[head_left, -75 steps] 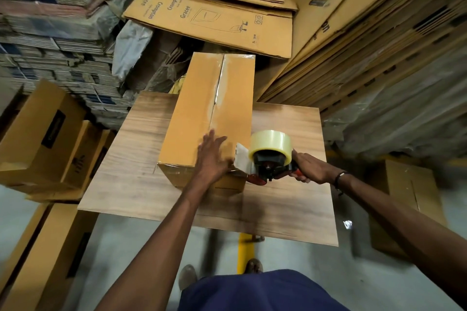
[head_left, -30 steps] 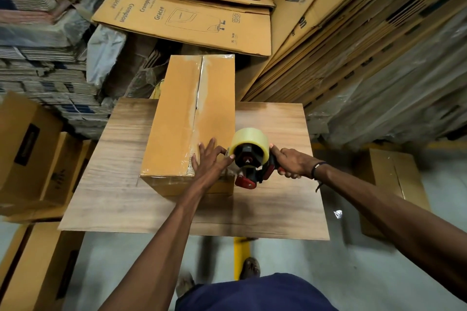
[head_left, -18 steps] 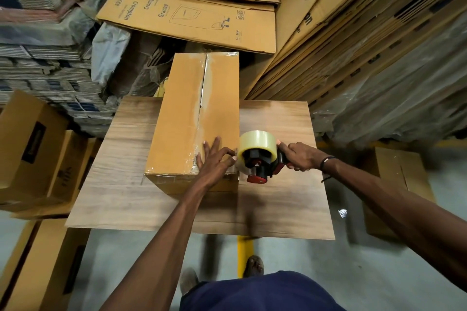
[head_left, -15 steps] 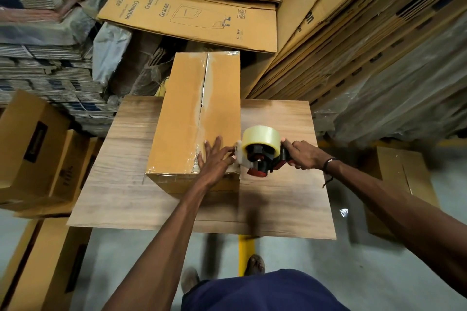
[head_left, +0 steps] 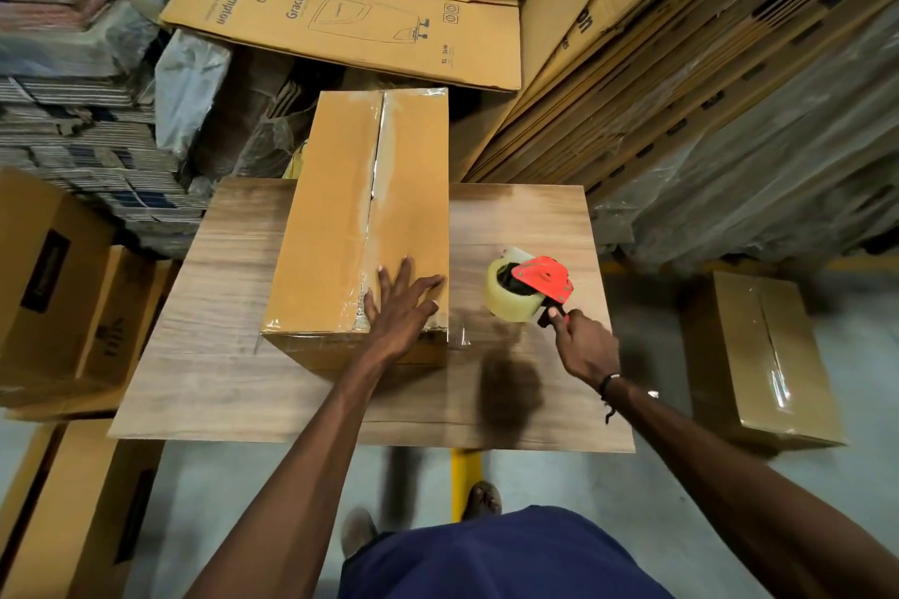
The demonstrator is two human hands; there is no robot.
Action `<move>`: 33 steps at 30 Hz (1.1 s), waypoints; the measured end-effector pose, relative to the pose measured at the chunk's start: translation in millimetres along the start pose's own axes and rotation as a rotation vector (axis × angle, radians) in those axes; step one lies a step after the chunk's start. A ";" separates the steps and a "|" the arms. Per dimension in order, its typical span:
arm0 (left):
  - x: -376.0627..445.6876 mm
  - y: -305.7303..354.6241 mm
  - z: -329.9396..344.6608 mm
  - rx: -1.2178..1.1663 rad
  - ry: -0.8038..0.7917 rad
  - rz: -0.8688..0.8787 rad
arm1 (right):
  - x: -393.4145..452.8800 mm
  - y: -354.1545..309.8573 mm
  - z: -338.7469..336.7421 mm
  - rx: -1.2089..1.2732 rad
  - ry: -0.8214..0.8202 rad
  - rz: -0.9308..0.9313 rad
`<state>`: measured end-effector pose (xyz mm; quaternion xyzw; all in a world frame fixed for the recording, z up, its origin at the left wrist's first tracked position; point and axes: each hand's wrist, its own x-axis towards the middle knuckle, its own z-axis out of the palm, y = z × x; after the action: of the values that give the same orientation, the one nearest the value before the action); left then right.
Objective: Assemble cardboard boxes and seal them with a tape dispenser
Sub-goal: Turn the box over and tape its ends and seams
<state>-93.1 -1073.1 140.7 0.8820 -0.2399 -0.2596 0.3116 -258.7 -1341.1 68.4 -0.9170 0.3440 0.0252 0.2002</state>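
A closed box (head_left: pixel 360 219) lies lengthwise on the table (head_left: pixel 525 219), its flaps shut and clear tape along the top seam; nothing of its contents shows. Its far end overhangs the table's back edge toward leaning flat cartons (head_left: pixel 350 20). The left hand (head_left: pixel 401 306) rests flat on the box's near right corner, fingers spread and straight. The right hand (head_left: pixel 581 340) grips the handle of the dispenser (head_left: pixel 528 287), which is tilted on its side just right of the box, apart from it, over bare tabletop. A taped box (head_left: pixel 764 355) sits on the floor to the right; more boxes (head_left: pixel 53 287) crowd the left edge. The table's near strip and right half lie open.
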 end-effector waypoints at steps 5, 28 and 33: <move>1.4 -1.3 0.3 0.017 -0.016 -0.010 | 0.2 15.8 47.6 0.154 -0.129 0.095; 1.2 -0.8 -1.8 0.036 -0.017 -0.004 | -9.4 29.8 88.1 0.461 -0.141 0.114; 2.7 -0.7 -1.0 0.069 -0.016 0.005 | -11.0 36.8 76.2 0.420 -0.230 0.105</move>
<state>-90.4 -1073.8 140.1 0.8896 -0.2533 -0.2576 0.2795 -283.7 -1330.1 -12.5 -0.8274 0.3638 0.0676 0.4225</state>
